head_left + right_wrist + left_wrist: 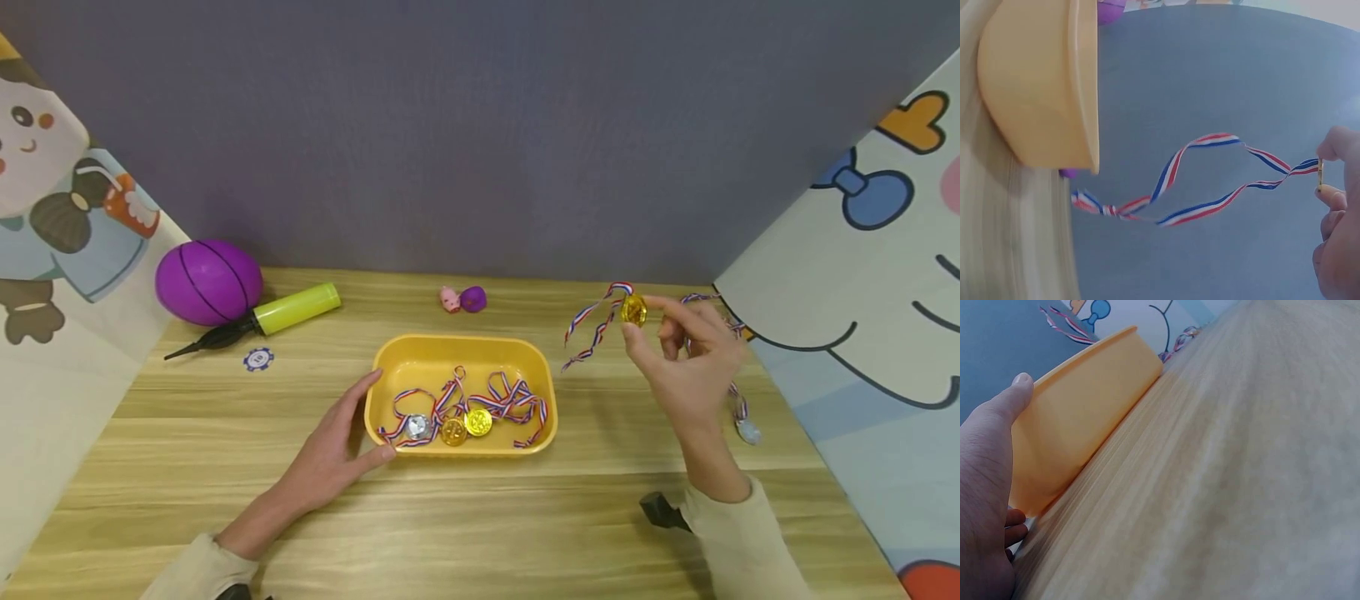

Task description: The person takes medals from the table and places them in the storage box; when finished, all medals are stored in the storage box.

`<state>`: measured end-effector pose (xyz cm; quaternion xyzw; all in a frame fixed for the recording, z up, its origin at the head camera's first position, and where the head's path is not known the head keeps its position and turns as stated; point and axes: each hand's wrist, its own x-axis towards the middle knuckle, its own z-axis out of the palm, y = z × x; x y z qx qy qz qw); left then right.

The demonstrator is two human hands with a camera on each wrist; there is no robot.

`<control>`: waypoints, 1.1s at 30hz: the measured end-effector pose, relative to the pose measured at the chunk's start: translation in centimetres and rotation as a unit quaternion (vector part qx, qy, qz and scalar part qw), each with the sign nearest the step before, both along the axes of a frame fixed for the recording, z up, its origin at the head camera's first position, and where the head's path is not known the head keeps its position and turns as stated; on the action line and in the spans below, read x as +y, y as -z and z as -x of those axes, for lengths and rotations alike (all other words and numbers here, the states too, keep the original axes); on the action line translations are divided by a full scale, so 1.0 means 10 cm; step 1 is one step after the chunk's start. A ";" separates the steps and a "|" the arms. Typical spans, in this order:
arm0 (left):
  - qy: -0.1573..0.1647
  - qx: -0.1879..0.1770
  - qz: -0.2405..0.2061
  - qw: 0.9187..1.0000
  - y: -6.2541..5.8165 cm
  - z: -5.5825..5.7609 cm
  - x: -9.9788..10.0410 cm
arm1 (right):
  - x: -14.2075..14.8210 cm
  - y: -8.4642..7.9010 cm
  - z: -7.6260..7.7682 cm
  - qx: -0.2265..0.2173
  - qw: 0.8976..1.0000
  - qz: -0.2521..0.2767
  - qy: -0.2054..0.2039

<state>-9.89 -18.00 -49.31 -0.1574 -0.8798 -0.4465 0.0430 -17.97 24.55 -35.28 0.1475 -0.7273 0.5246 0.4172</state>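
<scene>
My right hand (pixel 697 367) pinches a gold medal (pixel 633 310) between thumb and index finger, above the table right of a yellow plastic tub (pixel 461 346). Its red, white and blue striped ribbon (pixel 1172 169) trails toward the tub and ends in a knot. My left hand (pixel 330 458) holds the tub's near left corner, thumb (pixel 1016 397) against the long wall and fingers along the short end. Inside lie a silver medal (pixel 417 427), a bronze-coloured medal (pixel 453 431) and a gold medal (pixel 478 422), ribbons tangled. Another silver medal (pixel 747 431) lies beyond my right hand, which partly hides ribbons there.
A purple ball (pixel 208 282) and a yellow-green hand pump (pixel 296 308) lie at the back left, near a blue-and-white poker chip (pixel 258 359). Behind the tub sit a small pink figure (pixel 449 299) and a purple one (pixel 473 298). Walls border the table's back and sides.
</scene>
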 end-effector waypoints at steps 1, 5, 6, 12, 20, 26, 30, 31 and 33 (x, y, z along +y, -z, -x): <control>0.000 0.000 -0.001 1.000 0.00 0.00 0.00 | -0.02 -0.01 0.00 0.004 1.000 0.002 -0.004; 0.001 0.003 0.000 1.000 0.00 0.00 0.00 | -0.10 -0.04 -0.01 0.025 0.999 0.020 -0.016; 0.001 0.003 0.000 1.000 0.01 0.00 0.00 | -0.12 -0.04 -0.02 0.030 0.999 0.025 -0.018; 0.002 0.004 -0.001 1.000 0.01 -0.01 0.00 | -0.26 -0.11 -0.06 0.056 0.996 0.057 -0.047; -0.002 0.001 0.003 1.000 0.00 -0.01 0.00 | -0.43 -0.05 -0.10 0.039 0.996 0.004 -0.078; 0.002 0.003 -0.001 1.000 0.00 -0.01 0.00 | -0.54 0.17 -0.09 -0.004 0.993 -0.073 -0.097; 0.001 0.004 0.001 1.000 0.00 -0.01 0.00 | -0.60 0.34 -0.10 -0.023 0.985 -0.109 -0.131; 0.001 0.004 0.002 1.000 0.00 -0.01 0.00 | -0.61 0.37 -0.11 -0.029 0.983 -0.117 -0.135; -0.002 0.003 0.004 1.000 0.01 0.00 0.00 | -0.61 0.44 -0.13 -0.039 0.980 -0.135 -0.139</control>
